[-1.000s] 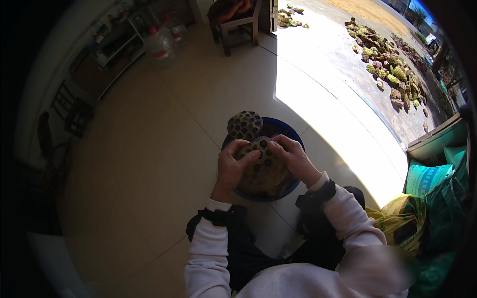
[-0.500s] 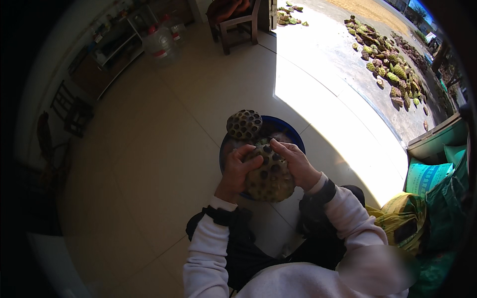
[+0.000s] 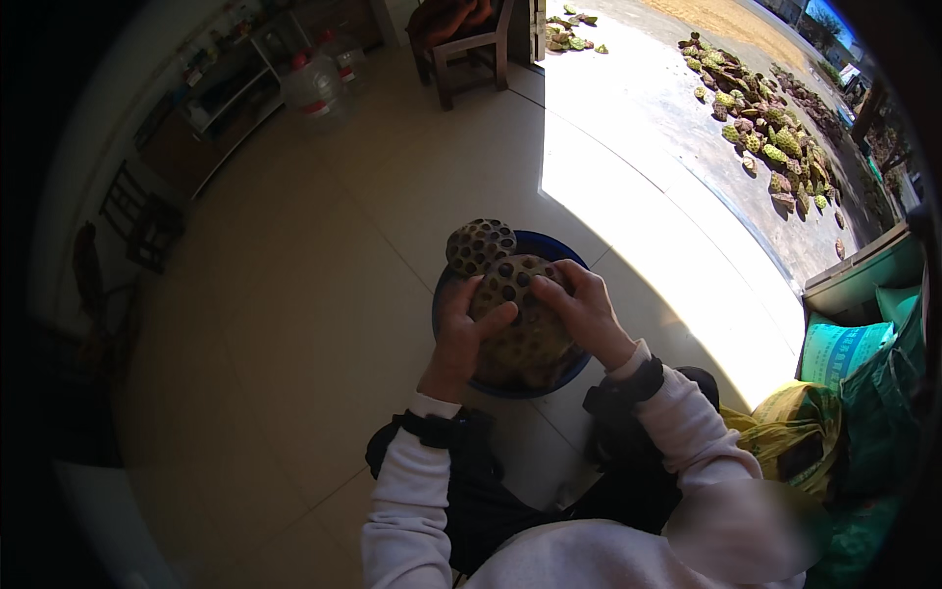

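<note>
Between my two hands is a large lotus seed pod (image 3: 518, 339), held over a blue basin (image 3: 563, 247). Its pitted face, with dark seeds in the holes, is turned up toward me. My left hand (image 3: 465, 330) grips the pod's left side, its thumb lying on the face. From the right, my right hand (image 3: 586, 312) holds the other side with its thumb pressed among the holes. A second lotus seed pod (image 3: 481, 244) rests at the basin's far left rim, close beyond my left fingers. Most of the basin's inside is hidden by the pods and hands.
Outside the doorway, a heap of lotus pods (image 3: 780, 142) lies in sunlight. Full sacks, one green (image 3: 846, 351) and one yellow (image 3: 800, 432), stand at my right. A wooden chair (image 3: 459, 49) and clear plastic jugs (image 3: 316, 93) are farther off across the tiled floor.
The held pod has shifted and tipped, so more of its far part shows above my thumbs. My right thumb has moved slightly down its face. The other pod stays nearly in place.
</note>
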`<state>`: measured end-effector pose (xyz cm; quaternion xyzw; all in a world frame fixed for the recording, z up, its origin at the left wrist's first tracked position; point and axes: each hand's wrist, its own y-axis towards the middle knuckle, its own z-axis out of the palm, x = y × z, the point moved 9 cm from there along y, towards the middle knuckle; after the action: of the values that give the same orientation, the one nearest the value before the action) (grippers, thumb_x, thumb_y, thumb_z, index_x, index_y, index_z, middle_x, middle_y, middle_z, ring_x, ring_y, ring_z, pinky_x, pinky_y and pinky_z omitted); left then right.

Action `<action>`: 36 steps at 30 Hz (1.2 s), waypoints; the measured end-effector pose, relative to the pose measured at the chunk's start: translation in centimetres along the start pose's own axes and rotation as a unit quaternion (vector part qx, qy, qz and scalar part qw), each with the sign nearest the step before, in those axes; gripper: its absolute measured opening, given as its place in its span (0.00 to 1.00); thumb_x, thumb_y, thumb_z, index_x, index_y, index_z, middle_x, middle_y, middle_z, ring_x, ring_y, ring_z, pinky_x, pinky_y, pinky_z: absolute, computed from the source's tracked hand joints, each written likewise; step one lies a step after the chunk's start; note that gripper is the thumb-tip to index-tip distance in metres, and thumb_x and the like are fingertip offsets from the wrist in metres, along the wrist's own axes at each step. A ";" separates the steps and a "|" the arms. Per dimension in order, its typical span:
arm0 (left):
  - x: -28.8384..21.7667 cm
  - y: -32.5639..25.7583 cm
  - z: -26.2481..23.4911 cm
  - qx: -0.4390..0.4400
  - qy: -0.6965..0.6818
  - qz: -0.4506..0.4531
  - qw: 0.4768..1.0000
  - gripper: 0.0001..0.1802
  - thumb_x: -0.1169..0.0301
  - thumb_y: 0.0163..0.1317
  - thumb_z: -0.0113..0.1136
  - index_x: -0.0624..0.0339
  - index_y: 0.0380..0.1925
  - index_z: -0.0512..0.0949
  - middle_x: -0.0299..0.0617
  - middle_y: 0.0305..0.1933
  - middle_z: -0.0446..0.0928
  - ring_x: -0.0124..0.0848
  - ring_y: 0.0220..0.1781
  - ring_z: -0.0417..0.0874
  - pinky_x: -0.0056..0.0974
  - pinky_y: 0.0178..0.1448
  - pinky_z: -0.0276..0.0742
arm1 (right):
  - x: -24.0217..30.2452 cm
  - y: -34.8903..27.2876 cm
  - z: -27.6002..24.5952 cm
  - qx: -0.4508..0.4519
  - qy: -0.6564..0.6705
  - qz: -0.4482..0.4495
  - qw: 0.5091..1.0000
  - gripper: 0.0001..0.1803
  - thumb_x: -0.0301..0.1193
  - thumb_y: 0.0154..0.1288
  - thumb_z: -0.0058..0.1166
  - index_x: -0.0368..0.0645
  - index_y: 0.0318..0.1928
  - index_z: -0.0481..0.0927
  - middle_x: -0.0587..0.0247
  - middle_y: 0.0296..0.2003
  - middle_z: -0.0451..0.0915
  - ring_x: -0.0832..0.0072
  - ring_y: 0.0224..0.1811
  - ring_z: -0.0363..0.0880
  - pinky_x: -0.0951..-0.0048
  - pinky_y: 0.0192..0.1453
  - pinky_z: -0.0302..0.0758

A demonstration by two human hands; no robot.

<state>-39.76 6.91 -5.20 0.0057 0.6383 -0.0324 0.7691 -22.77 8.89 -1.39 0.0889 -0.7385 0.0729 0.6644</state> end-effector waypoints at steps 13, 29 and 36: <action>-1.0 -1.0 1.6 0.006 -0.159 -0.058 0.986 0.20 0.74 0.58 0.68 0.65 0.51 0.77 0.41 0.46 0.81 0.28 0.44 0.83 0.33 0.50 0.81 | -0.9 -0.2 1.1 0.005 0.108 0.016 0.994 0.24 0.43 0.66 0.61 0.33 0.47 0.77 0.60 0.37 0.82 0.76 0.39 0.81 0.75 0.45 0.79; -0.9 -1.1 2.6 0.046 -0.313 -0.105 0.943 0.25 0.73 0.57 0.69 0.63 0.55 0.74 0.40 0.50 0.80 0.29 0.49 0.82 0.35 0.55 0.80 | 0.3 -0.6 0.6 -0.016 0.206 0.020 0.978 0.15 0.36 0.67 0.61 0.35 0.44 0.78 0.65 0.36 0.83 0.83 0.36 0.80 0.78 0.42 0.80; -2.4 -1.2 3.4 0.055 -0.123 -0.017 0.991 0.34 0.73 0.47 0.76 0.66 0.56 0.72 0.41 0.51 0.80 0.31 0.51 0.81 0.36 0.58 0.77 | 0.3 -0.5 -0.4 -0.056 0.089 0.017 0.994 0.16 0.37 0.66 0.62 0.34 0.43 0.79 0.65 0.35 0.83 0.84 0.35 0.78 0.80 0.41 0.78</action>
<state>-36.96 5.66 -2.18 0.0329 0.5362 -0.0805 0.8396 -22.28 8.49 -1.05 0.0320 -0.6809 0.0508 0.7299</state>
